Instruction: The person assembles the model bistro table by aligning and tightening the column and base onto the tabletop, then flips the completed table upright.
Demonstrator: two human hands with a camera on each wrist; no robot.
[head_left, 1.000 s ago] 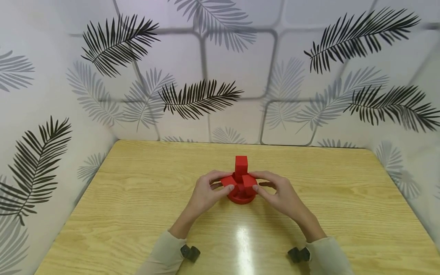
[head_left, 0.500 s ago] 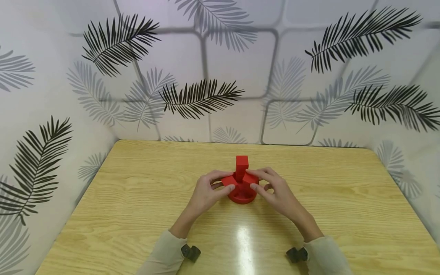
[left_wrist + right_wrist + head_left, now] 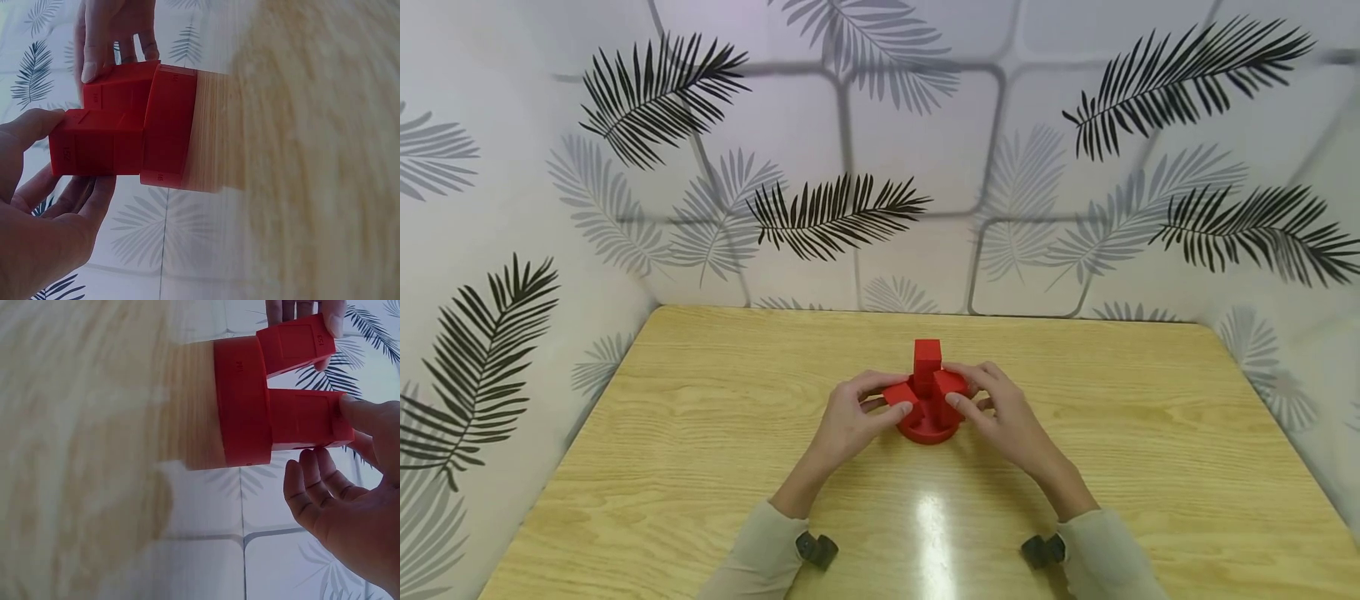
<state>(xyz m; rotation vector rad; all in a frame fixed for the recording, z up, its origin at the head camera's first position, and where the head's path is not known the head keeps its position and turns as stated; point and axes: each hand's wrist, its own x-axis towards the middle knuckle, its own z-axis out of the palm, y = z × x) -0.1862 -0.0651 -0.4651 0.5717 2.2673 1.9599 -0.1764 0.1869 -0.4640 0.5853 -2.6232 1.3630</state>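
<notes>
A red round base [image 3: 928, 437] stands on the table in the head view, with three red rectangular blocks rising from it. My left hand [image 3: 850, 421] pinches the left block [image 3: 900, 393] between thumb and fingers. On the other side, my right hand [image 3: 1013, 421] holds the right block [image 3: 951, 385], its thumb on the near face and fingers behind. The rear block [image 3: 927, 353] stands upright, untouched. In the left wrist view, the left block [image 3: 94, 150] meets the base [image 3: 169, 125], and raised markings show. The right wrist view shows the right block [image 3: 306, 419] seated at the base's rim.
The wood-grain table [image 3: 700, 433] spreads around the base on all sides. Behind it rises a pale wall covering [image 3: 917, 142] printed with dark and grey leaves. A small black device [image 3: 816, 552] sits at the left cuff and another black device [image 3: 1042, 552] at the right cuff.
The right block has shifted slightly outward to the right and stands more upright. My right hand's fingers have changed position around it. The left hand, rear block and base stay in place.
</notes>
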